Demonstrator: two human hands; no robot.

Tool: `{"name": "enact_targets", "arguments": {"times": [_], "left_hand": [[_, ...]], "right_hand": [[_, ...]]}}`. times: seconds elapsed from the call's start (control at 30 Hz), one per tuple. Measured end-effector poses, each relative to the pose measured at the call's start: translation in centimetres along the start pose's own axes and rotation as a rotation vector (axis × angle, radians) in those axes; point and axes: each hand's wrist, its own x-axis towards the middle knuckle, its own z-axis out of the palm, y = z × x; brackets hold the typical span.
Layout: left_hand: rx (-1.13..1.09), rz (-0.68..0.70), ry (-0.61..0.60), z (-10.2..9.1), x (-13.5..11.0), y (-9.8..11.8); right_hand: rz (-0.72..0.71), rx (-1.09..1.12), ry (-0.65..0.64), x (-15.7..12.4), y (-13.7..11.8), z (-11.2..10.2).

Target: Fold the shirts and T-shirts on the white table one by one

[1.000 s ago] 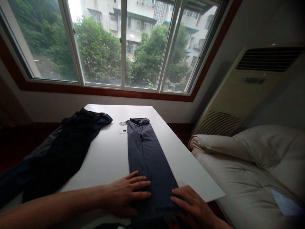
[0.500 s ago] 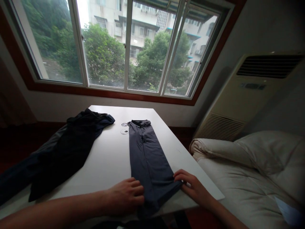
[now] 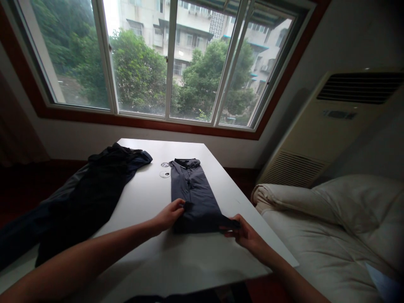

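Dark grey-blue trousers (image 3: 195,189) lie lengthwise on the white table (image 3: 148,202), waistband toward the window and the near end of the legs folded up over the rest. My left hand (image 3: 172,212) is closed, pinching the turned-up leg end on the left, near the middle of the fabric. At the right side of the fold, my right hand (image 3: 241,233) grips a corner of the cloth that sticks out past the edge; some of its fingers are under the fabric.
A pile of dark clothes (image 3: 91,202) covers the table's left side and hangs over it. Two small round items (image 3: 164,174) lie beside the waistband. A cream padded sofa (image 3: 303,235) stands right of the table, with an air conditioner (image 3: 328,126) behind it and a window (image 3: 142,63) beyond.
My left hand has moved forward, carrying the near leg end up and over the trousers. My right hand has shifted slightly forward with its corner. The trousers now look shorter.
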Motion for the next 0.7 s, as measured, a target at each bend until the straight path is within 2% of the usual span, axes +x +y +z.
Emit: {"name": "enact_targets", "arguments": {"times": [0.13, 0.23, 0.4, 0.5, 0.57, 0.63, 0.7], "left_hand": [[0.229, 0.028, -0.034, -0.2, 0.7, 0.3], [0.395, 0.066, -0.089, 0.3, 0.3, 0.9], [0.19, 0.034, -0.104, 1.5, -0.1, 1.4], [0.078, -0.022, -0.093, 1.5, -0.5, 1.9], [0.034, -0.021, -0.092, 1.1, -0.9, 2.5], [-0.005, -0.013, -0.135, 0.5, -1.3, 3.3], [-0.034, -0.004, -0.256, -0.3, -1.9, 4.4]], "right_hand": [[0.052, -0.103, 0.13, 1.4, 2.5, 0.0], [0.143, -0.223, 0.127, 1.6, 2.7, -0.3], [0.115, -0.375, 0.005, 0.5, -0.2, -1.2], [0.062, -0.458, 0.002, 0.0, -2.4, -1.6], [-0.039, -0.504, 0.024, 0.0, -3.9, -1.7], [-0.144, -0.523, 0.028, 0.1, -5.1, -1.7], [-0.176, -0.5, -0.011, 0.0, -6.0, -1.7]]}}
